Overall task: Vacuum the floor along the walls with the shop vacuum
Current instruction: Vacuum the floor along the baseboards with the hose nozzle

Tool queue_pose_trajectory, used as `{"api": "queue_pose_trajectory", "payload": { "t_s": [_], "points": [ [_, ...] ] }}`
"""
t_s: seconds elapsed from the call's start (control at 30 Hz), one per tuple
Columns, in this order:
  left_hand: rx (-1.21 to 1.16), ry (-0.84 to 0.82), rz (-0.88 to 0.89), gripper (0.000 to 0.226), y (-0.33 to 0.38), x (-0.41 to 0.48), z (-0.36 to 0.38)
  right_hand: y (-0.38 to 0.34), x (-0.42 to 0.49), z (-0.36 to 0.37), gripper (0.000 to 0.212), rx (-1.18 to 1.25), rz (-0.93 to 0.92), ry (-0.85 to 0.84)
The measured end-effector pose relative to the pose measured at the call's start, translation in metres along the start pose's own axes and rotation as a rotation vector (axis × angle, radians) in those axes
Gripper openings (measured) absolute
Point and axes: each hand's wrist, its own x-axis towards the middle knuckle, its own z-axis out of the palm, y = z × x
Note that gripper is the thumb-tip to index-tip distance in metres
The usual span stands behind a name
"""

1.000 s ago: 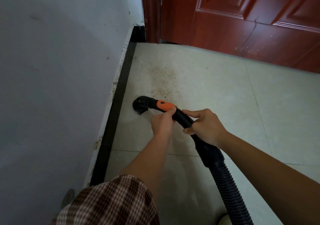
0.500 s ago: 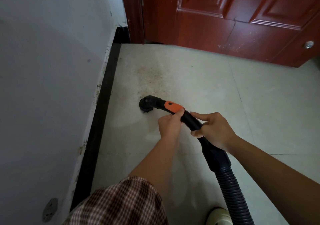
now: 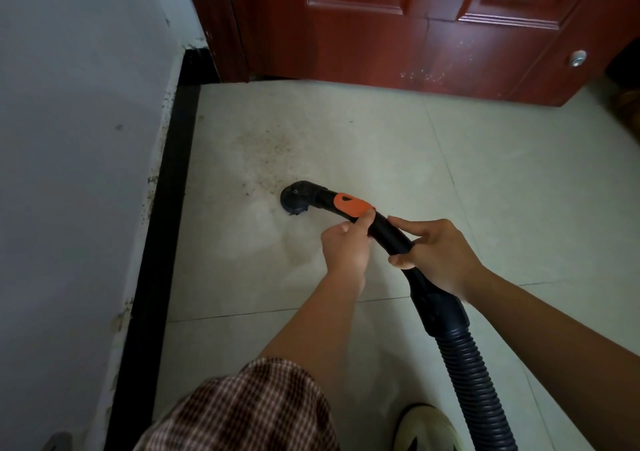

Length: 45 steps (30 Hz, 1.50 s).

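Note:
The black vacuum wand (image 3: 391, 234) with an orange slider (image 3: 351, 204) curves down to a round nozzle (image 3: 296, 199) that sits on the pale floor tile (image 3: 346, 138). My left hand (image 3: 346, 246) grips the wand just behind the orange slider. My right hand (image 3: 438, 260) grips it further back, above the cuff where the ribbed hose (image 3: 474, 388) begins. A patch of brown dust (image 3: 263, 152) lies on the tile just beyond the nozzle, towards the wall.
A white wall (image 3: 76, 138) with a black baseboard (image 3: 162, 225) runs along the left. A dark red door (image 3: 415, 24) closes the far side, with a metal stop (image 3: 577, 58) on it. My shoe (image 3: 426, 430) is at the bottom edge.
The nozzle has slid to the right, away from the baseboard, along the near edge of the dust patch. Both hands keep the same hold on the wand.

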Motion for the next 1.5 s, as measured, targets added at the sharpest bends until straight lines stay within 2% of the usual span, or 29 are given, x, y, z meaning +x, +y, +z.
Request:
{"api": "queue_pose_trajectory", "payload": {
  "t_s": [0.43,1.0,1.3,1.5],
  "points": [
    [0.054,-0.097,0.024,0.025,-0.014,-0.001,0.041,0.027,0.005,-0.034,0.062,0.069,0.029,0.023],
    [0.044,0.104,0.026,0.032,0.027,0.036,0.089,-0.001,0.087,-0.08,0.06,0.077,-0.007,-0.149],
    [0.021,0.212,0.001,0.027,0.056,0.041,0.094,-0.021,0.117,-0.084,0.062,0.091,-0.034,-0.286],
    [-0.026,0.247,-0.017,0.024,0.06,0.045,0.088,-0.031,0.127,-0.082,0.06,0.042,-0.036,-0.317]
  ]
}}
